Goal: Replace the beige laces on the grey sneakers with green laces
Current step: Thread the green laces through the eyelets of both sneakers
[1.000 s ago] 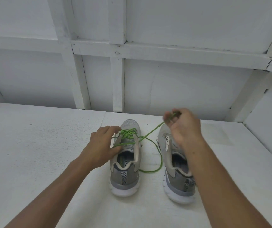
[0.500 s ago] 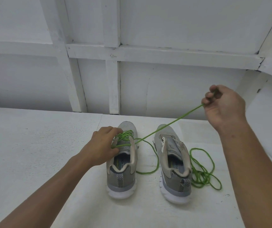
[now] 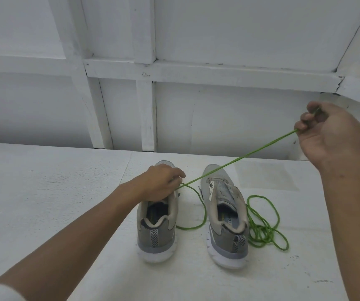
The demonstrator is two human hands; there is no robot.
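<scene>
— Lacing half done?
— Less: right hand (image 3: 331,135), two o'clock, pinches the green lace (image 3: 240,158) taut; left hand (image 3: 159,183) grips the left sneaker (image 3: 156,233). The right sneaker (image 3: 229,240) looks unlaced; spare lace (image 3: 260,234) at its three o'clock.

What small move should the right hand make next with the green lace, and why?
Probably bring the right hand in toward the left sneaker to thread the next row. The lace already runs straight and taut from that sneaker, which the left hand grips, to the right hand's pinch, so pulling further seems to gain nothing.
</scene>
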